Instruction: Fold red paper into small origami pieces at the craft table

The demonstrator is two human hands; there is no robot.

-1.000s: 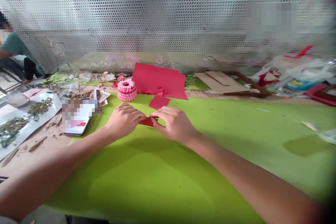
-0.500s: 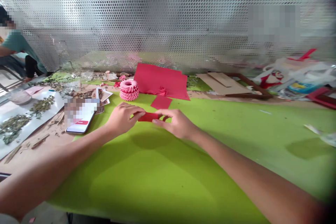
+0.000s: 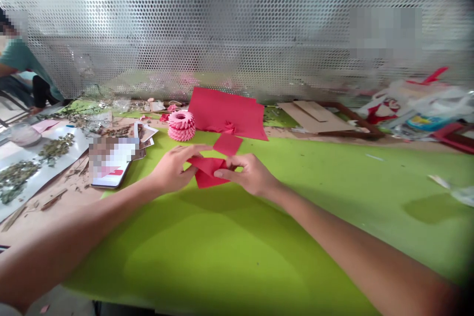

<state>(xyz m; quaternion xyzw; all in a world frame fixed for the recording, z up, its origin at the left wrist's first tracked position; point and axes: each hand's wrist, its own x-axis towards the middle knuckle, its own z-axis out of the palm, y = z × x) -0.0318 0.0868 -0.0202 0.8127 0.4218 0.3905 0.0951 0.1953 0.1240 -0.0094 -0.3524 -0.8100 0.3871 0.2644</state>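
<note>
Between my two hands a small sheet of red paper (image 3: 207,173) is held over the green table surface (image 3: 229,256), partly folded with its lower flap hanging open. My left hand (image 3: 177,168) pinches its left edge, and my right hand (image 3: 248,173) grips its right side with thumb in front. Just beyond the fingers lies a small red paper square (image 3: 228,143). Behind it rest a large red paper sheet (image 3: 225,108) and a small folded red paper piece (image 3: 229,127). Left of these stands a pink ring-shaped stack of folded paper (image 3: 181,126).
A phone (image 3: 113,163) lies at left beside photos (image 3: 147,133) and dried plant bits on white paper (image 3: 79,150). Cardboard (image 3: 314,118) and plastic bags (image 3: 418,108) sit along the back right, before a perforated metal panel (image 3: 237,24). A person (image 3: 22,64) sits at far left.
The red paper in my hands has opened from a narrow folded strip into a larger piece, its lower flap now showing. Both hands keep nearly the same place.
</note>
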